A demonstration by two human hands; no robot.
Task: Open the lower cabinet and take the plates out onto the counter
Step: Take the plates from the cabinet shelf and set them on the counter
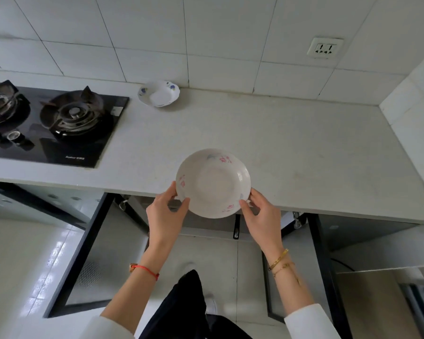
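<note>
A white deep plate with pink flowers (213, 182) hangs over the front edge of the pale counter (291, 152). My left hand (165, 216) grips its left rim and my right hand (262, 216) grips its right rim. A second white plate with blue flowers (159, 93) rests on the counter at the back, against the tiled wall. Below the counter the lower cabinet stands open, its two black-framed glass doors (83, 255) (304, 272) swung out to either side of my arms. The inside of the cabinet is mostly hidden by the plate and hands.
A black glass gas hob (59, 143) with two burners fills the counter's left part. A wall socket (324, 48) sits on the tiles at upper right. A side wall (416, 113) bounds the counter on the right. My dark trouser leg and shoe show below.
</note>
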